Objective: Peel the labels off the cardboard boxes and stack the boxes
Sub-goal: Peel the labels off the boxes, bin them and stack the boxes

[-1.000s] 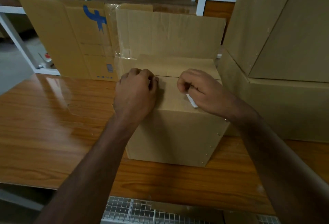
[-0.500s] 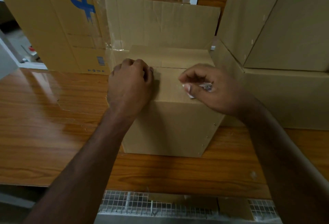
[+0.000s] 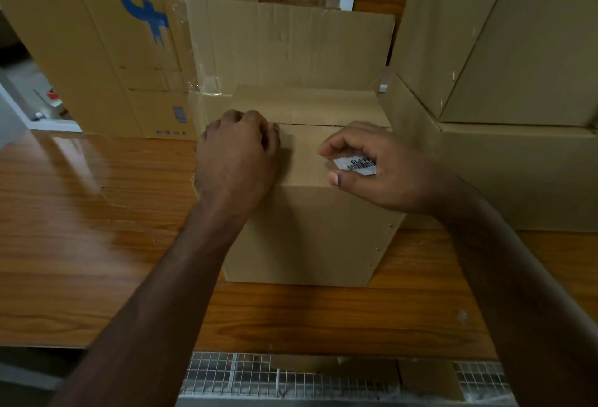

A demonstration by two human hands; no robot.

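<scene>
Meanwhile right hand [image 3: 382, 167] pinches label [image 3: 356, 165] above box [image 3: 310, 232] edge

Single head-worn view, forward and down, close over the wooden table [image 3: 81, 245].

**Bare Arms, Nothing Worn**

Both forearms run in from the bottom edge, uncovered from frame edge to wrist. The left hand [image 3: 238, 154] and right hand [image 3: 382, 167] carry no gloves, rings, watch or bands. Fingernails are short.
</scene>
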